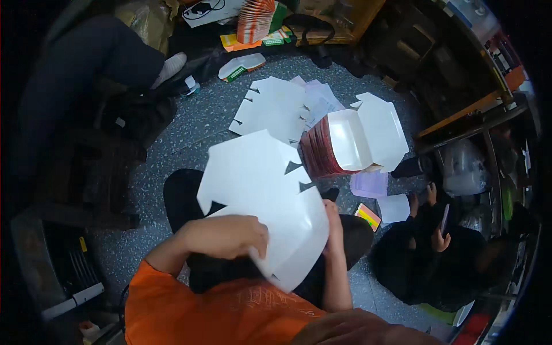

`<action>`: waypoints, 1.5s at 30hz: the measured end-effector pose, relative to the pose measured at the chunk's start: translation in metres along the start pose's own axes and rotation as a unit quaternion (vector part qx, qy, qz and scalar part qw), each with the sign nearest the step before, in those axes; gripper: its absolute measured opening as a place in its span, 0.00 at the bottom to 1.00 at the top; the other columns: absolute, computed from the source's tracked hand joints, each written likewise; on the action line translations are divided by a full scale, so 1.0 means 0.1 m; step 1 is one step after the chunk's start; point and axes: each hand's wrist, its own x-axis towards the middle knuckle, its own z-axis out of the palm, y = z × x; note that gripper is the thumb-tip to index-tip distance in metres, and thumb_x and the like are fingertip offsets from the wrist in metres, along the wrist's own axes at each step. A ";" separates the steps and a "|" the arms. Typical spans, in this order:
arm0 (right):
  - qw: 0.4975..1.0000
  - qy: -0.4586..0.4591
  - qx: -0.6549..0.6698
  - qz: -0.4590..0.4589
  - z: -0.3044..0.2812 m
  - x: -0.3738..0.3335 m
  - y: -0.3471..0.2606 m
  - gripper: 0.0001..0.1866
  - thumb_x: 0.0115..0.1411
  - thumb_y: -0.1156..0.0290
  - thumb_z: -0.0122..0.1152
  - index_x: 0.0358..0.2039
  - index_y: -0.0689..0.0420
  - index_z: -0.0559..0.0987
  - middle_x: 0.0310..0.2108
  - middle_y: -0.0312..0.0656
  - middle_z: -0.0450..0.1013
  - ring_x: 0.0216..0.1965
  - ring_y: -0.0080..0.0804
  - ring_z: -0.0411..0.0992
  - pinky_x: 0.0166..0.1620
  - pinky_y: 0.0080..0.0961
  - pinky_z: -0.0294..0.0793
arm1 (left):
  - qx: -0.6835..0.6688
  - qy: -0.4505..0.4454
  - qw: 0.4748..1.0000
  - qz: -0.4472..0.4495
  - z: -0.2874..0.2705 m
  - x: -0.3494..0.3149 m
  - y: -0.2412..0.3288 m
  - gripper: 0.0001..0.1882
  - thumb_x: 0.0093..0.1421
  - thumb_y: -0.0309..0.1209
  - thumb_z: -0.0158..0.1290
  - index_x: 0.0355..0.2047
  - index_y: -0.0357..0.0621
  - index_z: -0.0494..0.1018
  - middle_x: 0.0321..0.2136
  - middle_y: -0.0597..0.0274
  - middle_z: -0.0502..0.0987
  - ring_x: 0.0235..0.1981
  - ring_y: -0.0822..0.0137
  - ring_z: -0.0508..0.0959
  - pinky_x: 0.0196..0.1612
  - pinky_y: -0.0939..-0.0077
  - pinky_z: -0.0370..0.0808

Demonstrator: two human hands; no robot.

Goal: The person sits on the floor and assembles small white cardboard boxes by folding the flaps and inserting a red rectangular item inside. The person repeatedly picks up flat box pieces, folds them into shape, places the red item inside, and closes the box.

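Over my lap I hold a large white cardboard box blank [259,184], with notches cut along its sides. Its near part bends upward, while the far part is still flat. My left hand [233,237] is closed at the near-left edge, the fingertips partly out of sight. At the right edge, my right hand [333,227] grips the card, most of its fingers hidden behind it. Beyond, more flat white blanks [273,106] lie on the floor. To their right stands a stack of nested red-sided boxes [319,152], topped by a white-lined box with its lid open [351,141].
A person in dark clothes sits at the right, a hand [441,240] holding a phone. Near them lie a small colourful card [368,217] and white paper [394,208]. Farther off are a paper tray [241,66] and a stack of orange-and-white cartons [255,23]. Shelving borders the right.
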 end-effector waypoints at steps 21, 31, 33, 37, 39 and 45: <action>0.818 -0.141 -0.457 -0.319 0.62 -0.34 0.17 0.06 0.66 0.76 0.61 0.41 0.63 0.79 0.46 0.50 0.72 0.46 0.38 0.74 0.46 0.30 0.74 | -0.076 0.479 0.845 -0.225 0.89 0.29 -0.46 0.22 0.59 0.19 0.56 0.53 0.39 0.65 0.42 0.46 0.67 0.45 0.46 0.73 0.50 0.54 0.72; 0.981 -0.046 -0.123 -0.140 0.66 -0.32 -0.05 0.18 0.70 0.71 0.60 0.59 0.60 0.76 0.45 0.39 0.79 0.46 0.22 0.74 0.51 0.24 0.76 | 0.152 0.490 0.855 -0.081 0.85 0.48 -0.20 0.46 0.40 0.46 0.79 0.59 0.58 0.70 0.69 0.38 0.51 0.71 0.35 0.54 0.68 0.40 0.59; 0.967 -0.129 -0.193 -0.106 0.62 -0.44 -0.07 0.19 0.72 0.66 0.58 0.58 0.63 0.78 0.49 0.42 0.80 0.49 0.26 0.75 0.55 0.27 0.75 | 0.088 0.504 0.847 -0.144 0.99 0.47 -0.28 0.58 0.31 0.43 0.82 0.65 0.58 0.65 0.70 0.34 0.46 0.72 0.32 0.49 0.70 0.36 0.54; 0.943 -0.190 -0.208 -0.178 0.60 -0.57 0.23 0.20 0.71 0.64 0.59 0.56 0.65 0.78 0.44 0.51 0.81 0.46 0.34 0.78 0.52 0.33 0.76 | 0.089 0.461 0.874 -0.130 1.28 0.23 -0.51 0.44 0.37 0.32 0.78 0.54 0.45 0.67 0.63 0.34 0.55 0.66 0.32 0.60 0.65 0.37 0.62; 0.924 -0.142 -0.243 -0.258 0.80 -0.68 0.11 0.20 0.69 0.61 0.61 0.52 0.65 0.80 0.41 0.51 0.81 0.42 0.39 0.78 0.49 0.34 0.78 | 0.133 0.437 0.882 -0.117 1.20 0.10 -0.42 0.41 0.37 0.35 0.78 0.50 0.42 0.68 0.60 0.32 0.57 0.63 0.30 0.63 0.62 0.35 0.66; 0.932 -0.205 -0.264 -0.138 0.96 -0.55 -0.33 0.25 0.68 0.50 0.59 0.33 0.65 0.82 0.21 0.41 0.76 0.23 0.33 0.71 0.30 0.33 0.72 | 0.188 0.310 0.932 -0.016 0.95 -0.10 -0.26 0.45 0.37 0.40 0.78 0.54 0.40 0.69 0.65 0.30 0.55 0.65 0.28 0.63 0.63 0.37 0.68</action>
